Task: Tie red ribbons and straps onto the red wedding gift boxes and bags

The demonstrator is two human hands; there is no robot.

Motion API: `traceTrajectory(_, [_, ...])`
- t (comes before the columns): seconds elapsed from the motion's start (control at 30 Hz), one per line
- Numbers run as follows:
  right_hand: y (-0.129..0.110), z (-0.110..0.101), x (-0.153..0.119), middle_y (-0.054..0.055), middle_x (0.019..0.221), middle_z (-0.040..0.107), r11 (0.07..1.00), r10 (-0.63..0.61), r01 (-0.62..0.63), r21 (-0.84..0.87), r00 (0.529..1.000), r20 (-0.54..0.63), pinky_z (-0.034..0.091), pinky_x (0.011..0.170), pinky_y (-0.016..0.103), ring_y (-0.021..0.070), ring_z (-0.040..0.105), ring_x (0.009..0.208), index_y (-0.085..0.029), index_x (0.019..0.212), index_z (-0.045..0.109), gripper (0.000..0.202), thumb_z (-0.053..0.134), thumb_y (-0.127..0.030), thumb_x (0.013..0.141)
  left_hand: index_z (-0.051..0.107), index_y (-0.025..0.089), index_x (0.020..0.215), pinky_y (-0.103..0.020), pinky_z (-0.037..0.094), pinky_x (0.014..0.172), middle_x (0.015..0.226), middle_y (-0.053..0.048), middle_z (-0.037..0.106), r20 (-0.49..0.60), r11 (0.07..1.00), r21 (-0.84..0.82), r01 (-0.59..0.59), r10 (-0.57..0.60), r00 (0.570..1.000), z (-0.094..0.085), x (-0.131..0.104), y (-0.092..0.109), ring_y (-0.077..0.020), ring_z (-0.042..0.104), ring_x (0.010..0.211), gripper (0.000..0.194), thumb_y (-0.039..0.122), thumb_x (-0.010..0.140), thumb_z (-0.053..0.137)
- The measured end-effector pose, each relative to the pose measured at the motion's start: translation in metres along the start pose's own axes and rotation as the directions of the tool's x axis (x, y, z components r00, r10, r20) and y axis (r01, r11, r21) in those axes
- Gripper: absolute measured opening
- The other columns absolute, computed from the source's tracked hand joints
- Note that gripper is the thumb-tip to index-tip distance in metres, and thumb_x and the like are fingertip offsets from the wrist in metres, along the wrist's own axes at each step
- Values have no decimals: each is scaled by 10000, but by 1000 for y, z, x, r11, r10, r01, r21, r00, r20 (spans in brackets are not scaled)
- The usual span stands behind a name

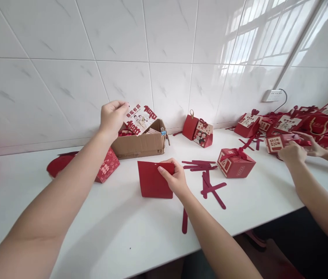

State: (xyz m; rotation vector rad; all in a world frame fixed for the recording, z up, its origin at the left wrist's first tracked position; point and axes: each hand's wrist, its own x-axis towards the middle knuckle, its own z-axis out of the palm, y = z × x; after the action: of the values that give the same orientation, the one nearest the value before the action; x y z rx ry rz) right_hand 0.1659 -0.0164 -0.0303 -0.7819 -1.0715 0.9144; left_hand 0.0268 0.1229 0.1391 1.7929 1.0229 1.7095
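Fingers of the left hand (pixel 113 117), in the head view, are pinched on a white red-lettered paper card (pixel 141 121), held beside an open brown cardboard carton (pixel 140 146); a light edge grip should spare it creases. The right hand (pixel 176 177) clamps a plain red paper box (pixel 153 183) upright at the white table (pixel 108 221), thumb in front; gentle, steady pressure should keep its walls from buckling. Pale cards (pixel 152 131) lie inside the carton, partly hidden; the box's inside cannot be seen.
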Motion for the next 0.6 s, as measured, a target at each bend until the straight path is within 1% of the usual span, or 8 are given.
traceTrajectory(0.07, [-5,0,-3,-3,776,628,999,27,-28,27,999,22,509,588,266,153,607,692,-212,771,557,219,700,-374,738,649,128,769,-271,476,626,675,-12,631,65,982,-112,150,-143,988,-21,-26,14,-133,571,636,121,234,709,640])
traceTrajectory(0.17, [-11,-2,-7,-18,744,618,993,69,-71,99,997,25,521,581,272,146,609,664,-217,779,552,227,713,-370,731,656,134,738,-273,493,620,673,-17,652,80,943,-206,259,-248,965,-46,-59,17,-146,600,638,138,240,657,689])
traceTrajectory(0.23, [-12,-3,-8,-23,730,611,989,83,-84,126,996,6,522,579,275,144,606,654,-217,765,539,239,721,-367,725,660,140,745,-282,507,619,681,-20,661,91,926,-232,298,-284,954,-54,-73,11,-166,620,654,169,267,640,698])
traceTrajectory(0.3, [-13,-4,-8,-24,723,601,987,94,-92,129,996,-8,520,580,280,145,603,656,-216,752,526,250,725,-364,724,670,146,769,-296,516,623,698,-26,670,141,932,-183,314,-292,946,-57,-83,6,-191,636,681,204,306,644,691])
traceTrajectory(0.37, [-12,-3,-9,-26,717,588,987,105,-103,124,994,-10,516,582,284,146,597,656,-219,753,516,252,721,-363,730,681,157,787,-296,511,648,737,-32,683,214,962,-73,265,-244,946,-55,-90,5,-203,641,724,220,349,679,670])
traceTrajectory(0.43, [-11,-2,-9,-25,736,585,989,99,-97,109,995,-9,514,595,289,147,595,667,-223,771,514,240,707,-364,744,688,171,782,-291,498,675,785,-36,691,317,985,63,162,-174,932,-51,-96,8,-203,633,765,227,386,728,641])
traceTrajectory(0.53, [-6,0,-9,-9,844,588,999,29,-28,40,999,-30,507,658,298,149,588,730,-233,838,526,201,652,-379,784,691,192,786,-290,481,687,847,-38,690,486,978,206,2,-104,868,-44,-106,12,-195,619,795,232,401,789,592])
traceTrajectory(0.6, [-1,0,-7,15,996,571,998,-53,51,-43,997,-52,496,769,323,166,581,869,-234,863,526,177,590,-393,817,697,215,796,-285,473,669,885,-29,687,594,963,251,-94,-77,801,-39,-112,10,-185,615,793,215,394,807,578])
